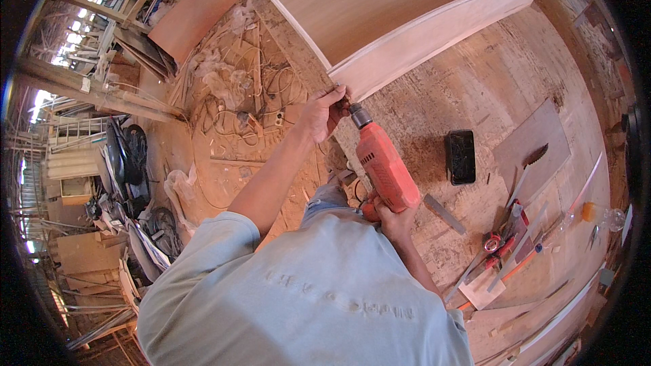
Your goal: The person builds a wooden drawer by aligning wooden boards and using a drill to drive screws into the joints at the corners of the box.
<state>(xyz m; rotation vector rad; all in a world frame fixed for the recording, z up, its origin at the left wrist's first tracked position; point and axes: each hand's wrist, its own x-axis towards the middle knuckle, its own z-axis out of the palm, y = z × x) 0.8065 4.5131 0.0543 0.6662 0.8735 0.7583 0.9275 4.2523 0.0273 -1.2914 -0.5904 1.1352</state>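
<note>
My right hand (pixel 395 222) is wrapped round the handle of a red power drill (pixel 386 166). Its dark chuck (pixel 361 116) points away from me, up to the near corner of a wooden cabinet frame (pixel 407 54) that lies on the worktable. At that same corner my left hand (pixel 324 114) is closed, thumb and fingers pinched together right beside the drill's tip. Whatever sits between those fingers is too small and too hidden to name. The drill bit itself cannot be made out behind them.
On the worktable (pixel 427 115) to the right stand a black tray (pixel 461 156) and a flat grey metal strip (pixel 444 214). Further right lie a thin board (pixel 536 139), a saw (pixel 529 163) and a red tape measure (pixel 491 241). Cables (pixel 271 105) and plastic litter the floor at left.
</note>
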